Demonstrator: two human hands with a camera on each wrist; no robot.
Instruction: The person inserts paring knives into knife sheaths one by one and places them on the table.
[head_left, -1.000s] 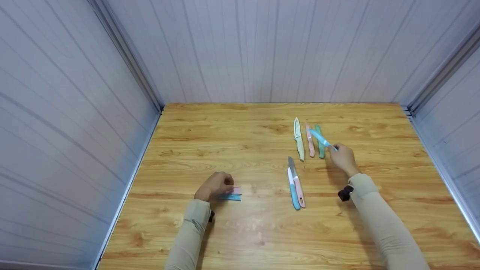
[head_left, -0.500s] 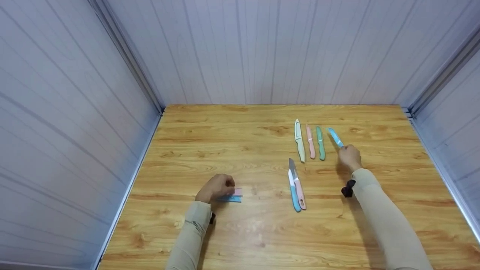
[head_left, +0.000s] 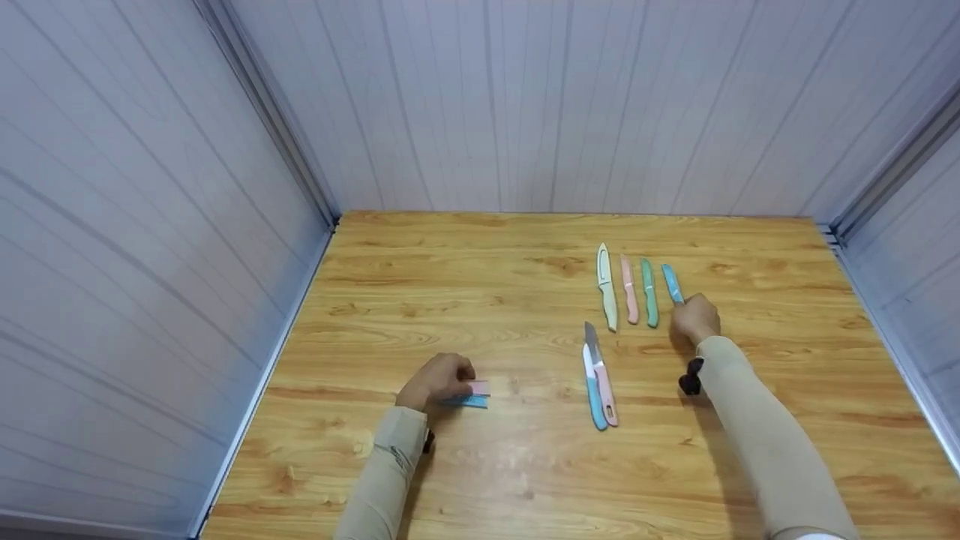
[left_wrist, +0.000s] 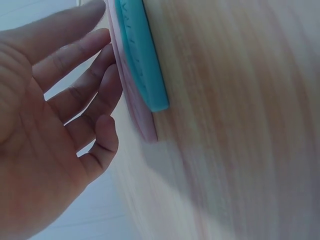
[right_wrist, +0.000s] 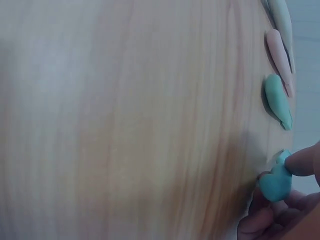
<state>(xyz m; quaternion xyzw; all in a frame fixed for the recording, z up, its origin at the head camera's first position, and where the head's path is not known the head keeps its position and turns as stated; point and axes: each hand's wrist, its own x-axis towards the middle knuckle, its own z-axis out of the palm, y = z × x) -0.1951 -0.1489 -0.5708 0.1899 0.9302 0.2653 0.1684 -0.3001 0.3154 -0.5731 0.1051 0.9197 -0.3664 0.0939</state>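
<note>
My right hand pinches the handle of a small blue knife at the right end of a row. In the right wrist view, the thumb and fingers close on its handle end. Over on the left, my left hand touches a pink sheath with relaxed fingers. A blue sheath with raised lettering lies right against it on the near side. In the left wrist view, the fingertips rest along the edge of the pink sheath, beside the blue sheath.
Left of the held knife lie a green knife, a pink knife and a larger cream knife. Nearer, a blue-handled knife lies against a pink-handled one, blades bare. Panel walls enclose the wooden table.
My right hand has brought the blue knife from over the pink and green knives rightward to the end of the row. The left hand has stayed at the sheaths; the view shifted slightly.
</note>
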